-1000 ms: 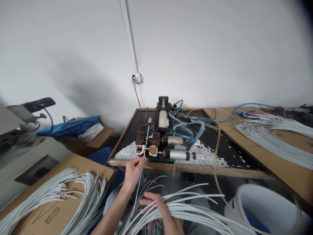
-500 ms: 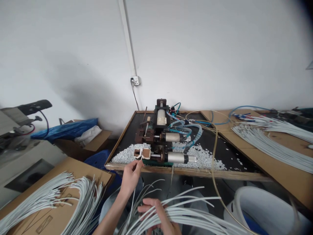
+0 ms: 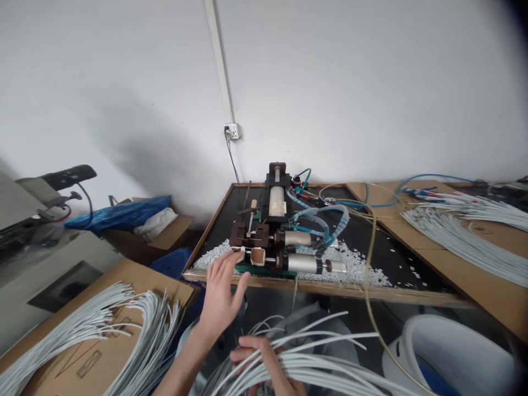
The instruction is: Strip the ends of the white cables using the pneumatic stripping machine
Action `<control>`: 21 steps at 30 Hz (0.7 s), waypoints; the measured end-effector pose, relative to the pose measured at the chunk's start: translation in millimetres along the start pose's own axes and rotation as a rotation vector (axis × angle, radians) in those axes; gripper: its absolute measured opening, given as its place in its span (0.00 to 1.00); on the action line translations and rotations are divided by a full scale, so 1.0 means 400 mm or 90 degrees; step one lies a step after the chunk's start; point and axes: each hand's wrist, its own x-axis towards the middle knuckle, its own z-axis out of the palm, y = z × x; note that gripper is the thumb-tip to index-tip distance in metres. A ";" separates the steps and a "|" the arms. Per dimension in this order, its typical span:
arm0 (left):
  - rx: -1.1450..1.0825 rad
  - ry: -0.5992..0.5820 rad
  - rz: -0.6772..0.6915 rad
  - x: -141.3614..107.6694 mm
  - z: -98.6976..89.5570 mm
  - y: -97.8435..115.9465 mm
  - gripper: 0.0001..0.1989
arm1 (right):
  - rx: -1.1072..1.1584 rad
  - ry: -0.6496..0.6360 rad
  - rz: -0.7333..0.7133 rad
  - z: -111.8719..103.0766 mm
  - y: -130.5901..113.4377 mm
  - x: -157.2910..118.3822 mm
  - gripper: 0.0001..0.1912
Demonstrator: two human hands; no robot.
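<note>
Far left, a grey machine [image 3: 66, 269] with a black-topped upper part. Next to it, cardboard [image 3: 88, 366] carrying a curved batch of white wires [image 3: 142, 330], ends fanned. Behind: blue plastic sheet [image 3: 124, 210] near an open cardboard box [image 3: 175, 226], then a blue basket [image 3: 172, 261] just beside the tray's corner.

My left hand [image 3: 223, 294] is open, palm down, thumb spread away from the fingers, no wire in it. Its fingertips are at the left padded block of the clamp; contact or just above, can't tell. Right padded block [image 3: 258, 256] sits apart from it, a gap between. Bench machine [image 3: 277, 201] stands in the wood-rimmed black tray [image 3: 330, 286], silver cylinders [image 3: 303, 263] lying to the right, blue hoses [image 3: 340, 223] looping over them. Small white bits [image 3: 355, 267] heaped around its base.

My right hand [image 3: 275, 364] is low in front of the tray, fingers curled round a bundle of white wires [image 3: 322, 360]; loose ends stick out right, the rest run off the bottom edge.

Further right, a yellowish hose [image 3: 368, 286] hangs over the tray rim past a white bucket [image 3: 394, 352], blue inside. Far right, more white wires [image 3: 457, 234] on cardboard.
</note>
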 end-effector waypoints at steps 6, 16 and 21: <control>0.088 0.005 0.007 0.007 0.019 -0.010 0.22 | 0.032 -0.004 -0.014 -0.009 0.011 0.009 0.37; 0.160 -0.010 0.011 0.043 0.025 -0.039 0.20 | 0.007 -0.013 -0.019 -0.010 0.010 0.013 0.39; 0.169 -0.009 0.007 0.052 0.030 -0.041 0.19 | -0.015 0.012 -0.039 -0.013 0.008 0.007 0.37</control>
